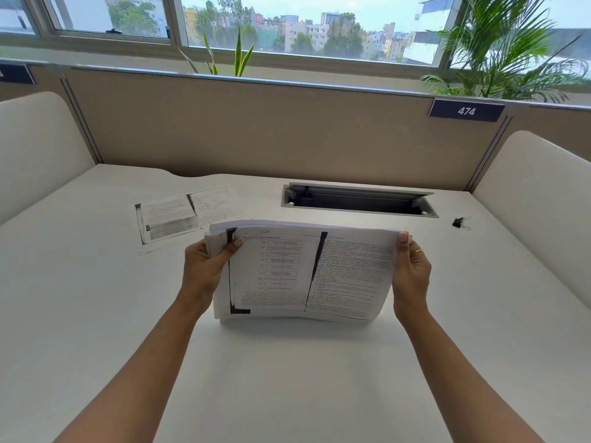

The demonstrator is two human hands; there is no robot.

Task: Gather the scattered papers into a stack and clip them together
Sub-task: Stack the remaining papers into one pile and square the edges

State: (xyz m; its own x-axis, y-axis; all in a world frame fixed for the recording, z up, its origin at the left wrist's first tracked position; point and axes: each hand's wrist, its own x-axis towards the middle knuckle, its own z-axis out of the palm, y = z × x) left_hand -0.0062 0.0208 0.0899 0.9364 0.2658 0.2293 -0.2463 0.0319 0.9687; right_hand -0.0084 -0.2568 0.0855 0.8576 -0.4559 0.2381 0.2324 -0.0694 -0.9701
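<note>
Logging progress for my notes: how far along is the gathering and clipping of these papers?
Done: several sheets are gathered into one stack. In hand: the left hand and right hand grip its side edges, standing it on the desk, probably to square it. Left: a loose sheet lies on the desk beyond the left hand, and the binder clip sits untouched at far right, so nothing is clipped.

Too blurred to read: print on the white photocopied sheaf (303, 270). Hidden behind it: most fingers of left hand (204, 266) and right hand (412, 270). Cut by left edge: dark blue partition label (16, 73).
</note>
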